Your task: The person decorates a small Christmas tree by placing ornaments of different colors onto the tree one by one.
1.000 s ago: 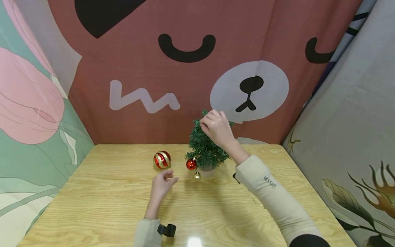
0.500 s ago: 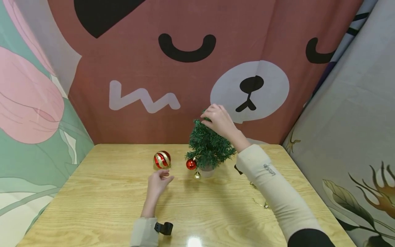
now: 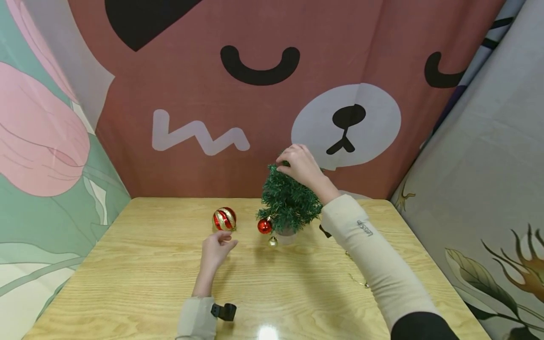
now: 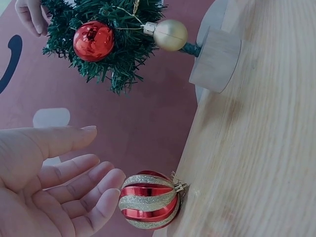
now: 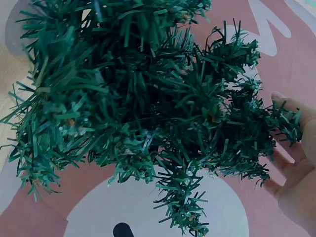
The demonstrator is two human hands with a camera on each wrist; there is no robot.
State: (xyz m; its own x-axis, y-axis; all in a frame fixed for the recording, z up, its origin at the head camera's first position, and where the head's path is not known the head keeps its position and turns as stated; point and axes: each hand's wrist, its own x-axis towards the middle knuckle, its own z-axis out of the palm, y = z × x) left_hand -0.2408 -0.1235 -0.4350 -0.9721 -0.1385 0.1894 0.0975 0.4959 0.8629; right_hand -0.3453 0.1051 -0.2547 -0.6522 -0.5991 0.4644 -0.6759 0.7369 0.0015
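Head view: right hand [image 3: 302,166] at the top of the tree [image 3: 290,200]; striped ball [image 3: 224,219] left of the tree. Left wrist view: left hand [image 4: 57,190] relaxed, beside the striped ball. Right wrist view: fingers [image 5: 291,169] loosely parted around the tree's top.

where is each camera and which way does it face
Head: on the person's head, facing forward and down at the tree and table; left hand, right hand and sleeves show.
Left wrist: on that wrist, facing the tree and striped ball; left hand shows low left, part of the right hand top left.
Right wrist: on that wrist, facing the tree's branches; right hand shows at right.
Head and left wrist share the striped ball, red ball and gold ball.
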